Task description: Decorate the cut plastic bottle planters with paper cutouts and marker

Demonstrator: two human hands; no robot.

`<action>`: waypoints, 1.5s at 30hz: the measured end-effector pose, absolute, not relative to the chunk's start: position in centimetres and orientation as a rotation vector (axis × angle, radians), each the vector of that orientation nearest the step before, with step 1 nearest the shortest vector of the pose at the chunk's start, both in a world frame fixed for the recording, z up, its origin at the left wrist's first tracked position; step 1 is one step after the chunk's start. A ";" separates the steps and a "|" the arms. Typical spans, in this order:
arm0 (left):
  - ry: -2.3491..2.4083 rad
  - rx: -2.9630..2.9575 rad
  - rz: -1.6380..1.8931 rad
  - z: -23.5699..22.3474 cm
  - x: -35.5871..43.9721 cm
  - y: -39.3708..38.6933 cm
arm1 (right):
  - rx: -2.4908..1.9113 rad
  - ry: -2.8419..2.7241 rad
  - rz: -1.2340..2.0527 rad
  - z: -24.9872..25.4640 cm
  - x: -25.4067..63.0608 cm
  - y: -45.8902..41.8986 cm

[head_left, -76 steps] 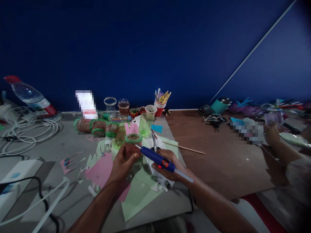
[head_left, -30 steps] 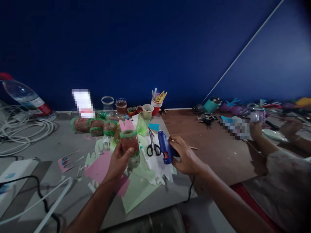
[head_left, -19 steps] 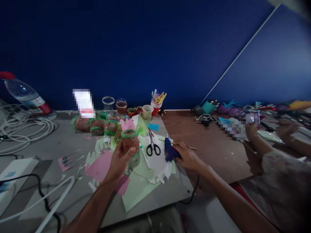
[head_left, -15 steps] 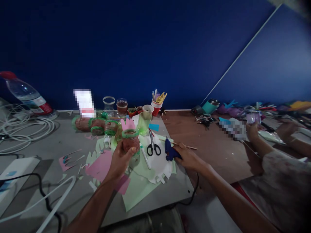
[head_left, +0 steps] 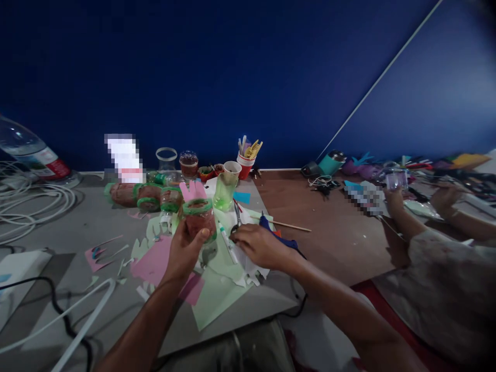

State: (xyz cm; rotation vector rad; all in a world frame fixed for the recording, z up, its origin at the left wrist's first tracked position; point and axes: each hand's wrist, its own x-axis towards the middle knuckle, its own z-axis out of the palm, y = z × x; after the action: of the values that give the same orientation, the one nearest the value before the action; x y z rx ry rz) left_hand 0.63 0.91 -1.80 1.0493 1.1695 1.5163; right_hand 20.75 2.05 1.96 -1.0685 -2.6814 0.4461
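Left hand [head_left: 182, 250]: grip closed around green-rimmed jar [head_left: 199, 219], held upright above the surface [head_left: 70, 227]. Right hand [head_left: 258, 245]: over scissors [head_left: 235, 221]; fingers curled, grip state unclear. Blue glue gun [head_left: 277, 235] lies just behind it.

Clear glossy glass jar [head_left: 199, 221], green tape rim. Matt paper sheets [head_left: 217, 294]. Blue plastic glue gun [head_left: 277, 235]. Smooth brown wooden tabletop [head_left: 341, 243].

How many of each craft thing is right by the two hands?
Jar: 1, held in the left hand
Scissors: 1
Glue gun: 1
Marker: 1
Wooden stick: 1
Total: 5
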 end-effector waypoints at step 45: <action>1.264 1.341 1.192 -1.7 1.4 0.2 | -0.599 -2.573 0.287 6.4 19.0 5.8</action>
State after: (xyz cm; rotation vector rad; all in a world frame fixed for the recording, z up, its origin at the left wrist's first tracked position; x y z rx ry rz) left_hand 1.44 0.22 -1.70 1.3412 1.2644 1.1915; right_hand 19.00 5.82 6.43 -0.5991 -2.5729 0.2865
